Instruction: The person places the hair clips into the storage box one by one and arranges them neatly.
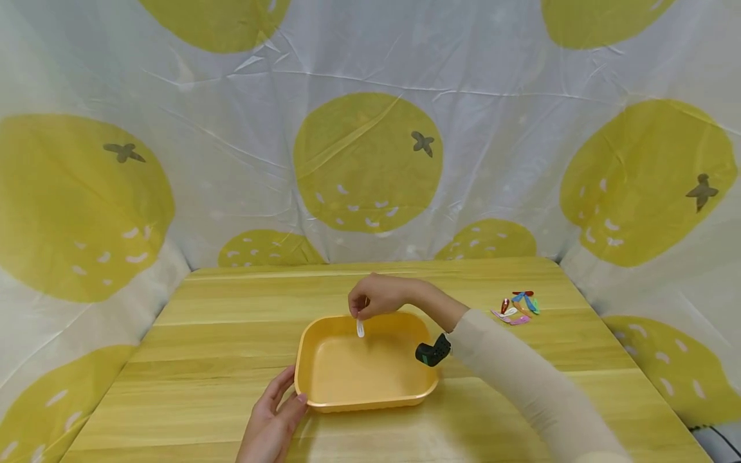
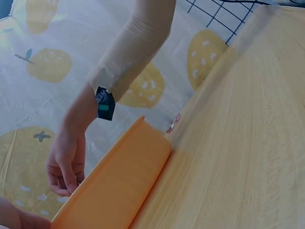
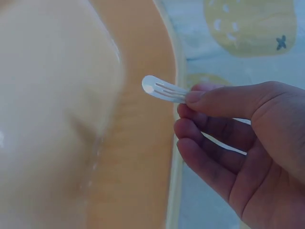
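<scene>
A white snap hair clip [image 3: 164,89] is pinched between the thumb and fingers of my right hand [image 1: 379,296]. The clip points down past the far rim of a yellow-orange plastic basin [image 1: 370,406], and in the head view it overlaps the basin's inner far wall. At the basin's near left corner, my left hand [image 1: 274,418] holds the side, thumb at the rim and fingers along the outer wall. The left wrist view shows the basin's outer wall [image 2: 119,176], with my right hand [image 2: 66,164] just over its rim. Inside the basin, only its bare floor shows.
A small pile of colored hair clips [image 1: 521,307], red, blue, pink and others, lies at the table's back right. The wood-grain table [image 1: 220,360] ends at a white curtain [image 1: 231,116] printed with yellow fruit. A dark camera [image 1: 433,351] sits at my right wrist.
</scene>
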The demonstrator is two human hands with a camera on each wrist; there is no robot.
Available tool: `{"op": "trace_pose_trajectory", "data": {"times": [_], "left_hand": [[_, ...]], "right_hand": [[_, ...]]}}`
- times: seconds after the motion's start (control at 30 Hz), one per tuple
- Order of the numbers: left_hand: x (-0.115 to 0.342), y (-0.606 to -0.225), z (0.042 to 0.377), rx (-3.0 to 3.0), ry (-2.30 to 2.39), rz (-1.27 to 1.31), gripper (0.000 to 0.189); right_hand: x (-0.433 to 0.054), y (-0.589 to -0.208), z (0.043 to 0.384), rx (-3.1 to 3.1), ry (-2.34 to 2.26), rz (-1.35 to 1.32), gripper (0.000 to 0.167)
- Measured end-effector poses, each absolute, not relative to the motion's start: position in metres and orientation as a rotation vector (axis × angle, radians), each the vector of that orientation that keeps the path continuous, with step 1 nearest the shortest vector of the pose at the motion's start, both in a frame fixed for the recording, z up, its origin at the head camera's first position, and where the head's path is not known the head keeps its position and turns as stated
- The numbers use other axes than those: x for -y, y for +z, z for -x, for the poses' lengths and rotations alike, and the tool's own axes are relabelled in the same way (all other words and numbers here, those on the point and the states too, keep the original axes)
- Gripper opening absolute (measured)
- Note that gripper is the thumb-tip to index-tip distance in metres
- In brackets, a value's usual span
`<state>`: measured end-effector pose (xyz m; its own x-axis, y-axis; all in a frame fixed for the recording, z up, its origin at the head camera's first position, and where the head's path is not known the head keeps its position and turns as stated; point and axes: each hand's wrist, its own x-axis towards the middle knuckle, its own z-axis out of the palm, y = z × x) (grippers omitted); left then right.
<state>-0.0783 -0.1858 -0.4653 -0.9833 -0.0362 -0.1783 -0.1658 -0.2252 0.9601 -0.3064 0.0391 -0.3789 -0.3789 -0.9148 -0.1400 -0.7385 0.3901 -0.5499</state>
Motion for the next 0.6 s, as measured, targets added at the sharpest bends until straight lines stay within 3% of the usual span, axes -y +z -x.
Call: {"op": "trace_pose_trajectory", "data": {"times": [0.6], "left_hand": [[0.184, -0.466, 0.079, -1.898, 2.380, 0.248, 0.067]], "right_hand": [[0.006, -0.411, 0.289, -2.087, -0.634, 1.500, 0.009]]}}
